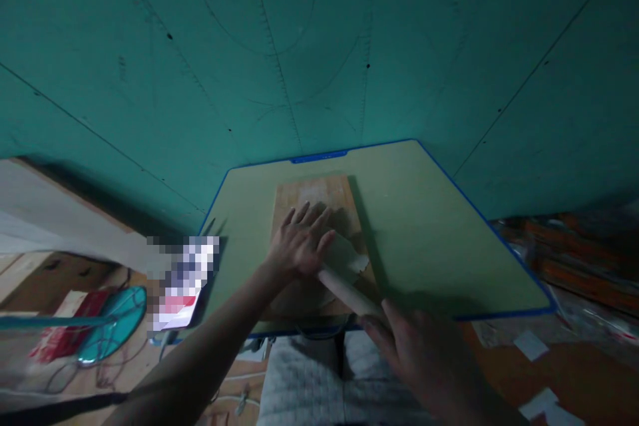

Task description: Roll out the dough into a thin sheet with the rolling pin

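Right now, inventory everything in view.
Wall: 1, green, far side.
Tabletop: 1, pale green, centre.
Wooden board: 1, brown, on tabletop.
Thin sheet: at least 1, pale, on board.
Long tool: 1, pale, over board.
Lit screen: 1, whitish, tabletop's left side.
Round object: 1, teal, lower left.
Papers: at least 2, white, lower right.
Clutter: uncountable, mixed colours, both sides.
Trousers: 1 pair, pale grey, bottom centre.
Left hand: 1, bare, spread over board.
Right hand: 1, bare, gripping tool.

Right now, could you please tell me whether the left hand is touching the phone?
No, the left hand is spread over the wooden board, while the lit phone sits apart to the board's left.
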Demonstrator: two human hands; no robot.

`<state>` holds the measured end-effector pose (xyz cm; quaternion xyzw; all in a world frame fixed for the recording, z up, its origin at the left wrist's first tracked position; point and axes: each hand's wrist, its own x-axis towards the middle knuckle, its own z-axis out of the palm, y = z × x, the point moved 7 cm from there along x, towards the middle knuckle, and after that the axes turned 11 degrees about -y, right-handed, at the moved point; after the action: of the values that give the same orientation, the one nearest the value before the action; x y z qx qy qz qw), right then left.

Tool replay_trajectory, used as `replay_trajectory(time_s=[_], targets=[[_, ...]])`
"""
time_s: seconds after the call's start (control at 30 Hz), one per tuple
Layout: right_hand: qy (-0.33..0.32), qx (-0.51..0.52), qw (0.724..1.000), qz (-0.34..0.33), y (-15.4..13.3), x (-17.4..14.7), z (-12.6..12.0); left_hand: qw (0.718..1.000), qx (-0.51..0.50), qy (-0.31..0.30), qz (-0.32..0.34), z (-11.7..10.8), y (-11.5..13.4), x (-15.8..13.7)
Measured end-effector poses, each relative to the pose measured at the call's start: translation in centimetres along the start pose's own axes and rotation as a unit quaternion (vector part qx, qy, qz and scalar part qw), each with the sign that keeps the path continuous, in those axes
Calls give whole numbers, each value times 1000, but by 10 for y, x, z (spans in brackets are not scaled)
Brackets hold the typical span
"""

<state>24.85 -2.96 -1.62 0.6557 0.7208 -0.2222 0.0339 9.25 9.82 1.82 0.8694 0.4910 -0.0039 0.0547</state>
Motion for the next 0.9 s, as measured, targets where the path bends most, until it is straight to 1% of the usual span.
replay_trajectory(time_s=[0.13,0.23,0.33,0.43,0.5,0.57,0.63,0.73,0.9], targets=[[18,8,1000,7,18,9,-15,999,-35,-17,-23,2,2,30],[24,10,1000,-13,17,12,-21,998,-54,-27,-24,3,4,42],[38,-18,999,-12,6,7,-20,999,-34,9,-21,-2,4,31],[57,-47,997,11,-7,-4,-13,998,-9,53,-14,-4,1,2],[69,-63,996,7,-16,-11,-9,998,1,63,-11,-3,-2,-16],[88,-81,993,-3,-21,-15,-9,998,8,66,-15,-3,-4,-26],[101,-95,990,-22,-23,-17,-10,998,14,62,-23,-3,-4,-26],[107,-99,988,-45,-19,-14,-12,998,14,57,-32,-4,-2,-16],[75,-66,993,-63,-1,-2,-12,999,-13,34,-37,-11,2,3]])
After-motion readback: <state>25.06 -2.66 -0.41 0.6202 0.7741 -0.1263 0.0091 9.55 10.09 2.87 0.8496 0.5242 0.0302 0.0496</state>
